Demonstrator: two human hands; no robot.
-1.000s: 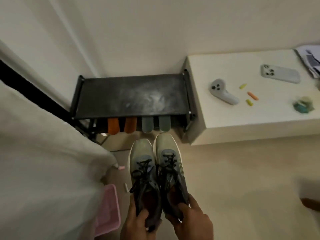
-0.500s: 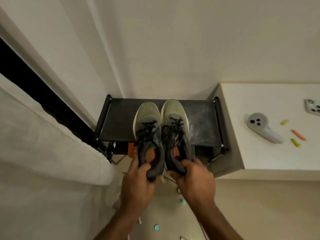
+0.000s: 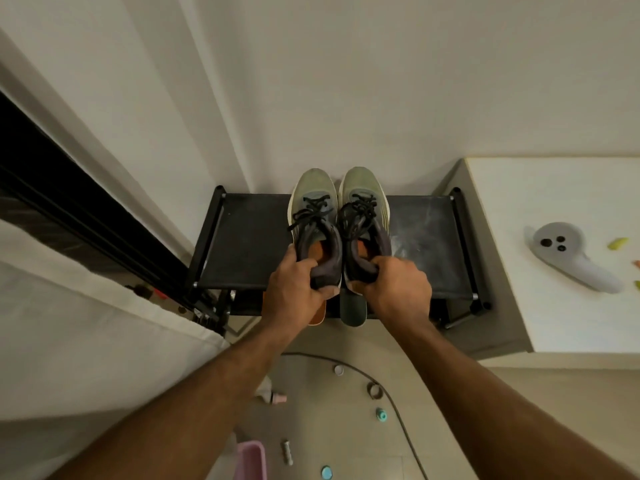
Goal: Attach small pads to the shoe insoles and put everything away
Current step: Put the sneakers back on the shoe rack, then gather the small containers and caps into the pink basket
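Note:
Two green-grey sneakers with black laces sit side by side on the top shelf of a black shoe rack (image 3: 249, 251), toes toward the wall. My left hand (image 3: 294, 282) grips the heel of the left sneaker (image 3: 313, 209). My right hand (image 3: 394, 282) grips the heel of the right sneaker (image 3: 363, 206). Orange insoles show inside both shoes. On the rack's lower shelf an orange insole (image 3: 320, 315) and a dark grey-green insole (image 3: 353, 310) stick out under my hands.
A white low table (image 3: 571, 323) stands right of the rack with a grey controller (image 3: 571, 258) and small coloured pads (image 3: 618, 243). On the floor lie a cable (image 3: 391, 393), small caps and a pink bin (image 3: 251, 460). White fabric fills the left.
Both hands carried the pair of sneakers up from the floor and forward over the rack; the shoes now sit deep on the top shelf with toes at the wall.

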